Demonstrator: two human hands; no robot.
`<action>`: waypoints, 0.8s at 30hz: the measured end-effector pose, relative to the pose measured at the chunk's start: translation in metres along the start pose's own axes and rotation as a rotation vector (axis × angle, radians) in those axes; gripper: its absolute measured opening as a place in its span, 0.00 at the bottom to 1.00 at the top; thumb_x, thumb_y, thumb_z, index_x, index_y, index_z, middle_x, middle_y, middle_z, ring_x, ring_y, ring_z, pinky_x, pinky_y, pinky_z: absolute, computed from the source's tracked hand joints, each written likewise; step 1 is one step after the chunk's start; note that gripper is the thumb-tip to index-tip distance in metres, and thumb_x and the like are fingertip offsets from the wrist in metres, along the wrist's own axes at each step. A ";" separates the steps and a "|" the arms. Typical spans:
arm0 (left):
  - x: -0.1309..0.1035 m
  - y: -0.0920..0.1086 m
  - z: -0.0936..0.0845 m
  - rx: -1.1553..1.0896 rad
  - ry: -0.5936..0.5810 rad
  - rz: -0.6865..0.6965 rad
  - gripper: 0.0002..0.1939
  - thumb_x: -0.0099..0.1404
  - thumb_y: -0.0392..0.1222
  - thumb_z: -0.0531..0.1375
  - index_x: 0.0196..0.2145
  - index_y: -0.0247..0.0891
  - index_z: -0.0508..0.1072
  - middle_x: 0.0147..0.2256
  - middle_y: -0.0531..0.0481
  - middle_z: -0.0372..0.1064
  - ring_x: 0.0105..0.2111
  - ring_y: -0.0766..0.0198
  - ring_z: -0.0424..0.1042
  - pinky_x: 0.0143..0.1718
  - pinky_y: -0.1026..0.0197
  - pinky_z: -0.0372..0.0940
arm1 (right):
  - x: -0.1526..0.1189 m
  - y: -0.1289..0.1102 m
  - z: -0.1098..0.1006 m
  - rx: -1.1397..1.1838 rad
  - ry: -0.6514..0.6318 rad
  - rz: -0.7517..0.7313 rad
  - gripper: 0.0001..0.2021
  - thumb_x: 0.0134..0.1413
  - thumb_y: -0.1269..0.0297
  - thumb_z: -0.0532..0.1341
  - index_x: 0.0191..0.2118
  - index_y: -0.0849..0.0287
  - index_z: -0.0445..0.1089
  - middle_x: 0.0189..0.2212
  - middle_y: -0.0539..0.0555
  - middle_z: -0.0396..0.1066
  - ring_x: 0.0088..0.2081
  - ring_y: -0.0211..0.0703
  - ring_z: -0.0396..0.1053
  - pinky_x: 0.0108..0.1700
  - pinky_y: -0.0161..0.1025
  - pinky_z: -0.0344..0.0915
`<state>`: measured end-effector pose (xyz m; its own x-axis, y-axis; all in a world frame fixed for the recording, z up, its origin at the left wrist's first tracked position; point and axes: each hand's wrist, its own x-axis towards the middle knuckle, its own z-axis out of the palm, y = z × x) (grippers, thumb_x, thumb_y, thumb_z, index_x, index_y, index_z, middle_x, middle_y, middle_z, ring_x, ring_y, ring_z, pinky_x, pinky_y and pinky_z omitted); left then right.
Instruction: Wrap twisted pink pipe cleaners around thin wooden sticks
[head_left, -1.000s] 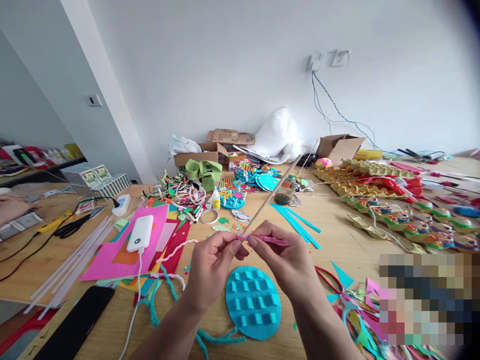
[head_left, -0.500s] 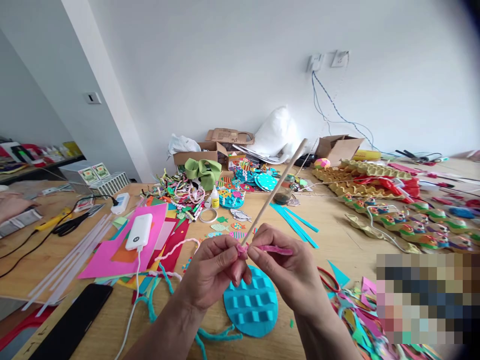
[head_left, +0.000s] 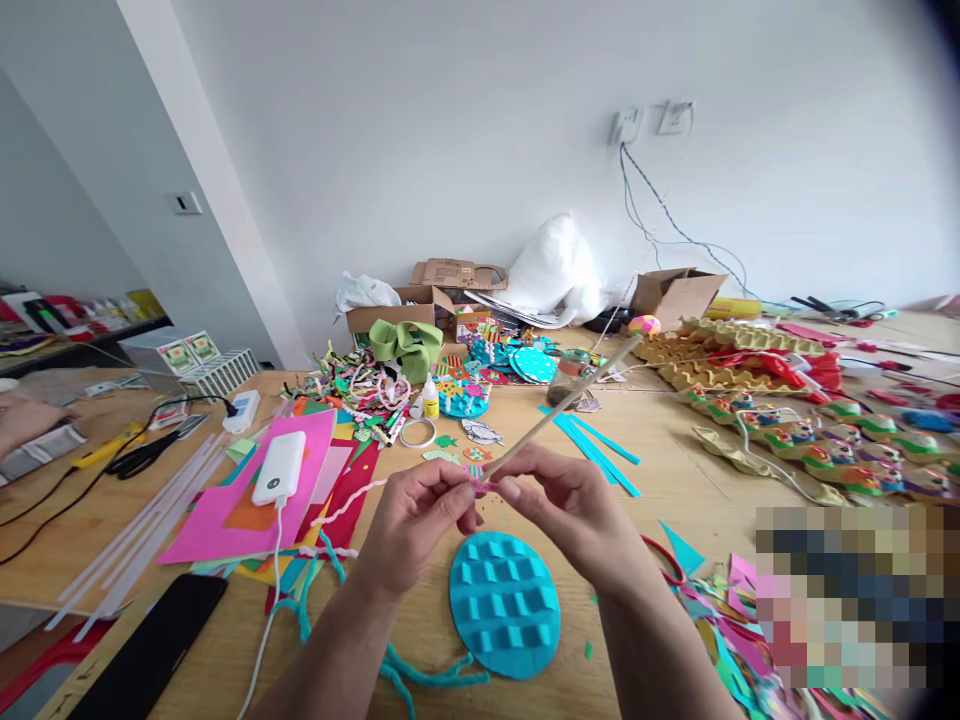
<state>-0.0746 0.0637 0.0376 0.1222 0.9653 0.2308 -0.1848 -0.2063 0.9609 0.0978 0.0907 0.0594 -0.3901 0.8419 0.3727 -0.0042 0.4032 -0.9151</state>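
Note:
A thin wooden stick (head_left: 562,405) slants up to the right from between my hands, its lower end at my fingertips. My left hand (head_left: 424,515) is closed, pinching that lower end together with a fuzzy pink pipe cleaner (head_left: 486,487). Thumb and forefinger of my right hand (head_left: 566,510) pinch the pink pipe cleaner just beside the stick; most of it is hidden by the fingers. Below my hands lies a blue oval card (head_left: 506,605) with rows of raised folded tabs. Turquoise pipe cleaners (head_left: 435,678) lie to its left, partly under my left forearm.
Coloured sheets with a white power bank (head_left: 280,468) and a black phone (head_left: 146,645) lie at left. Glue (head_left: 430,398), a tape roll (head_left: 418,432) and paper fish (head_left: 477,454) are ahead. Painted egg cartons (head_left: 810,440), red-handled scissors (head_left: 667,560) and paper scraps are at right.
The stick has tilted lower, its top end swinging right and down. The pink pipe cleaner's free tail, which stuck out over my right hand, no longer shows there. My hands have shifted slightly.

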 end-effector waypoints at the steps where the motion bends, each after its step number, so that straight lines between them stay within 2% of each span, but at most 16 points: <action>1: 0.000 0.000 0.000 0.039 -0.003 -0.006 0.08 0.61 0.42 0.59 0.31 0.34 0.73 0.21 0.52 0.66 0.25 0.66 0.67 0.31 0.62 0.64 | 0.000 0.001 0.001 -0.017 -0.016 0.015 0.09 0.52 0.59 0.62 0.32 0.60 0.73 0.30 0.55 0.74 0.35 0.45 0.70 0.38 0.40 0.65; 8: 0.002 0.008 0.002 0.169 -0.061 -0.040 0.12 0.61 0.46 0.58 0.30 0.33 0.71 0.24 0.50 0.67 0.26 0.66 0.66 0.30 0.63 0.63 | -0.002 0.002 0.008 -0.171 0.008 0.053 0.07 0.54 0.64 0.60 0.27 0.60 0.68 0.26 0.52 0.72 0.30 0.41 0.68 0.33 0.36 0.63; 12: 0.003 0.004 0.003 0.172 0.013 -0.017 0.12 0.62 0.46 0.57 0.28 0.34 0.70 0.21 0.52 0.65 0.24 0.67 0.65 0.28 0.64 0.61 | -0.002 0.003 0.009 -0.196 -0.011 0.067 0.08 0.55 0.62 0.59 0.28 0.60 0.67 0.28 0.52 0.71 0.32 0.42 0.68 0.34 0.37 0.63; 16: 0.002 -0.005 0.011 0.004 0.110 -0.009 0.10 0.61 0.44 0.59 0.27 0.35 0.69 0.20 0.54 0.62 0.23 0.69 0.63 0.28 0.65 0.58 | -0.001 0.004 0.012 -0.183 -0.019 0.038 0.08 0.57 0.62 0.57 0.30 0.59 0.65 0.29 0.52 0.70 0.33 0.42 0.68 0.33 0.36 0.63; 20: 0.004 -0.008 0.020 -0.240 0.201 -0.043 0.11 0.59 0.43 0.61 0.24 0.35 0.68 0.18 0.56 0.59 0.22 0.71 0.60 0.27 0.66 0.57 | -0.003 0.003 0.018 -0.347 0.077 -0.125 0.08 0.58 0.68 0.56 0.27 0.58 0.62 0.27 0.51 0.66 0.32 0.40 0.64 0.34 0.37 0.60; 24: 0.005 -0.003 0.018 -0.338 0.141 -0.118 0.11 0.57 0.43 0.62 0.23 0.34 0.69 0.16 0.56 0.59 0.20 0.71 0.60 0.26 0.66 0.58 | -0.003 0.003 0.020 -0.430 0.153 -0.256 0.08 0.57 0.69 0.56 0.27 0.58 0.62 0.26 0.51 0.64 0.32 0.41 0.62 0.36 0.39 0.59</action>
<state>-0.0555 0.0665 0.0388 0.0305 0.9967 0.0755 -0.4911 -0.0509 0.8696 0.0806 0.0825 0.0524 -0.2875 0.7265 0.6241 0.3093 0.6871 -0.6574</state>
